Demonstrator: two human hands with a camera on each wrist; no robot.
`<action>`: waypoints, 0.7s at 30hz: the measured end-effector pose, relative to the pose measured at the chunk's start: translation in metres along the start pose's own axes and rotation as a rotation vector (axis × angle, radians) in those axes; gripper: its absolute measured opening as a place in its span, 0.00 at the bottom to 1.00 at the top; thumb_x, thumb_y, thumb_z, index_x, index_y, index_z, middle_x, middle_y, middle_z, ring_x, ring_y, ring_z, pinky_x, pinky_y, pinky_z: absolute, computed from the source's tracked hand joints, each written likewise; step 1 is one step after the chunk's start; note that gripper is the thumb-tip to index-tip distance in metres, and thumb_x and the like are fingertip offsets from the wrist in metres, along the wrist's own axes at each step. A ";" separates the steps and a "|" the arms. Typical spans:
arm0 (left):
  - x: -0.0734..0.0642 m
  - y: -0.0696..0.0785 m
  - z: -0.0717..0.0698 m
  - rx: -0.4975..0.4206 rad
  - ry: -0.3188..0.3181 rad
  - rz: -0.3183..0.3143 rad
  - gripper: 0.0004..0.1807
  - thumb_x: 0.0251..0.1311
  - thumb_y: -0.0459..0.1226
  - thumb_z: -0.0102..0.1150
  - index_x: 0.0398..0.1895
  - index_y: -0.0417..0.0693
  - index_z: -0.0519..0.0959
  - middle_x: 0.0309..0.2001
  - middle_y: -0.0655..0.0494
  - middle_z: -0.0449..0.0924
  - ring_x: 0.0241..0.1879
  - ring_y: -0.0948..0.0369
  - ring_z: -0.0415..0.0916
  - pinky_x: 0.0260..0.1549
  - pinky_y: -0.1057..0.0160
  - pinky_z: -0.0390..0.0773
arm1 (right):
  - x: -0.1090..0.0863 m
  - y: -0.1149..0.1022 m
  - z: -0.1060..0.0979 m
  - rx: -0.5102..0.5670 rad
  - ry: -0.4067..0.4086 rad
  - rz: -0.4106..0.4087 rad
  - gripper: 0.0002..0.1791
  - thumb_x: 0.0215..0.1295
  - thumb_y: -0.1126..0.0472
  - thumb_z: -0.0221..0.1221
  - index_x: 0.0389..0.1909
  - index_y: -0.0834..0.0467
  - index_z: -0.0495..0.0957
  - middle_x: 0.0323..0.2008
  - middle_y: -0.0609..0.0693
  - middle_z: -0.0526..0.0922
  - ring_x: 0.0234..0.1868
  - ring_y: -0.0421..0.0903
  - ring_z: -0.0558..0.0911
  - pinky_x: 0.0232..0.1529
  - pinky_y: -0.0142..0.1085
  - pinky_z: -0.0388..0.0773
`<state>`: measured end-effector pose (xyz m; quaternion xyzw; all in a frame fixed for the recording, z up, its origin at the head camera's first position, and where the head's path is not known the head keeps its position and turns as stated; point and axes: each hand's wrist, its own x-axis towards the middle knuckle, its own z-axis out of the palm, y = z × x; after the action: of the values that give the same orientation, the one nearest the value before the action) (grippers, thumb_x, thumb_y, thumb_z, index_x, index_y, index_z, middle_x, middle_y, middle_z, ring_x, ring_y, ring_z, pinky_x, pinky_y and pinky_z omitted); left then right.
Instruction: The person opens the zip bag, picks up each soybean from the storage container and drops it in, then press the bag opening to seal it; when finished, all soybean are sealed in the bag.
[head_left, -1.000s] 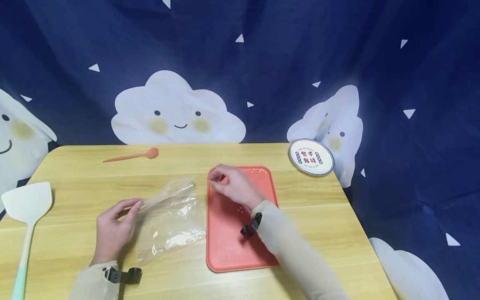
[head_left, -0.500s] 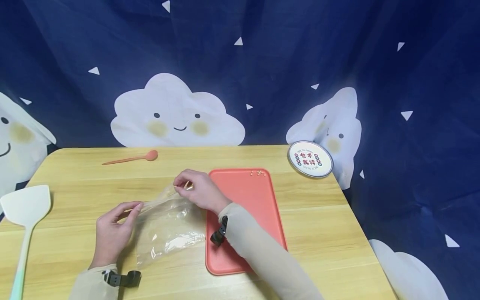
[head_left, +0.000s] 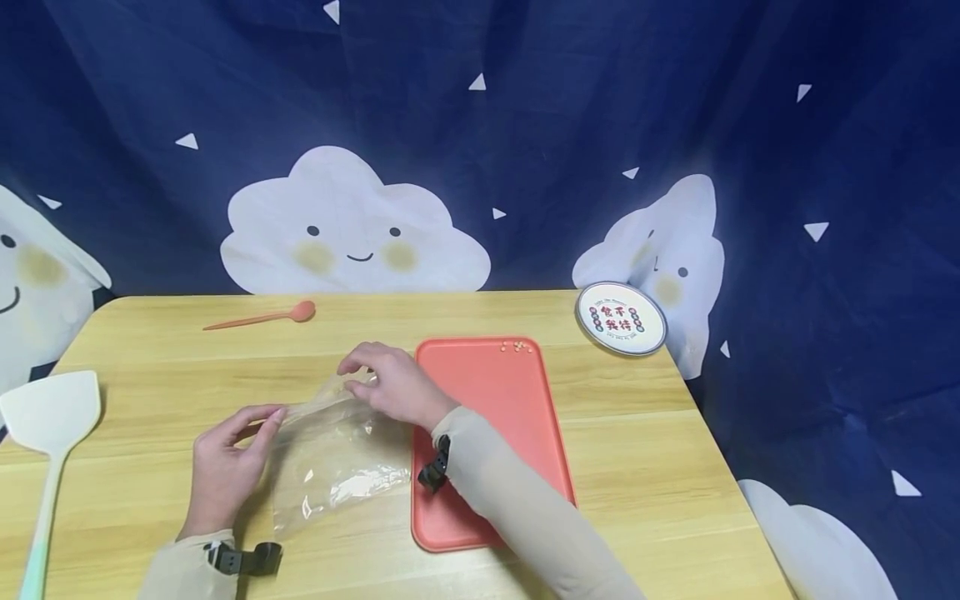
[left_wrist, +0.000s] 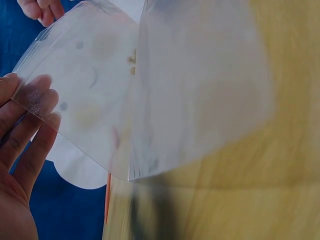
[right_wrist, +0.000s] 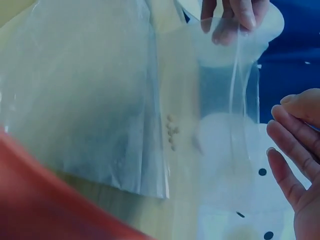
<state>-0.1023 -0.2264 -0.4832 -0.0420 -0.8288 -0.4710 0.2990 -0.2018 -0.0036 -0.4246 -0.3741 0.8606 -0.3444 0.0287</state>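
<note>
Right hand [head_left: 397,385], lately over tray [head_left: 487,383], parts fingers at bag [head_left: 333,454] pinched by left hand [head_left: 227,467]; grains [right_wrist: 171,132] presumably lie inside.

A: Head view?
B: High, facing forward and down; takes in table [head_left: 637,467] and blue backdrop [head_left: 540,125] farther off.
A: Wrist views?
B: Close to clear bag [left_wrist: 205,90], rolled sideways: backdrop left in left wrist's, right in right wrist's. All three share bag and backdrop.

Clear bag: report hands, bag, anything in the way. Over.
Left hand pinching clear bag by its edge. Right hand alongside, fingers parted, gripping nothing. Pale grains visible through bag, others on red tray. No obstruction seen between right hand and bag.
</note>
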 end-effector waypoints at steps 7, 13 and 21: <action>0.001 -0.001 -0.002 -0.004 0.008 0.011 0.09 0.51 0.20 0.68 0.35 0.36 0.85 0.36 0.42 0.86 0.35 0.80 0.78 0.37 0.81 0.77 | -0.013 0.003 -0.020 0.010 0.043 0.022 0.08 0.68 0.59 0.62 0.47 0.51 0.82 0.43 0.36 0.78 0.48 0.32 0.75 0.52 0.22 0.70; 0.002 -0.001 -0.002 -0.012 0.011 0.028 0.08 0.51 0.19 0.68 0.34 0.34 0.85 0.35 0.41 0.85 0.36 0.79 0.79 0.39 0.81 0.77 | -0.035 0.014 -0.042 -0.040 0.023 0.043 0.08 0.68 0.59 0.61 0.46 0.54 0.82 0.43 0.40 0.80 0.46 0.36 0.77 0.50 0.27 0.74; 0.001 -0.004 -0.001 -0.026 0.019 0.061 0.10 0.49 0.18 0.68 0.34 0.34 0.85 0.35 0.40 0.85 0.37 0.79 0.79 0.40 0.81 0.76 | -0.076 0.031 -0.068 -0.081 -0.021 0.091 0.09 0.68 0.59 0.62 0.47 0.53 0.80 0.47 0.43 0.80 0.51 0.41 0.77 0.55 0.35 0.75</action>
<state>-0.1040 -0.2297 -0.4849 -0.0665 -0.8180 -0.4729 0.3206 -0.1873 0.1005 -0.4076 -0.3392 0.8896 -0.3035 0.0382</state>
